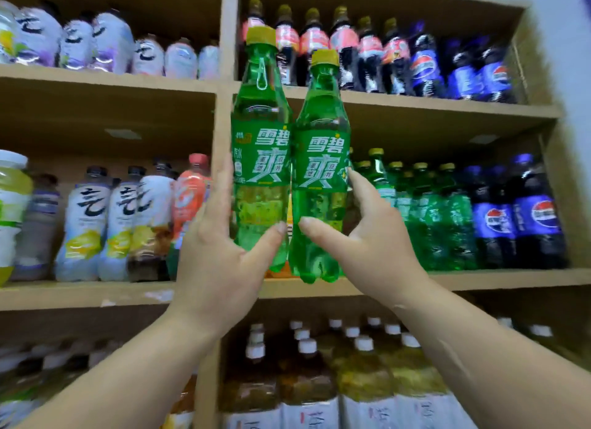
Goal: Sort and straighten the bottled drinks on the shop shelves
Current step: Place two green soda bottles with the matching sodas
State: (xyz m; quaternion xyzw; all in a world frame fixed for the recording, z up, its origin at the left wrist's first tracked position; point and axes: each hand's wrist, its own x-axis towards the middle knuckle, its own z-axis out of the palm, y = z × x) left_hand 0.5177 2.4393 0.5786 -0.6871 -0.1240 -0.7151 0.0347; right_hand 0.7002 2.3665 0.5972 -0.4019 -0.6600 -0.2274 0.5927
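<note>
Two green soda bottles with yellow caps are held upright side by side in front of the middle shelf. My left hand [220, 252] grips the lower half of the left green bottle [260, 153], thumb across its front. My right hand [367, 246] grips the right green bottle [321, 169] the same way, forefinger along its right side. The two bottles touch at their labels. Their bases hang about level with the middle shelf board [479, 280].
More green bottles [428, 214] and blue cola bottles [518, 217] fill the middle shelf's right bay. White-labelled drinks [96, 224] and an orange bottle [190, 201] stand in the left bay. Dark cola bottles [351, 51] line the top shelf; tea bottles [319, 380] sit below.
</note>
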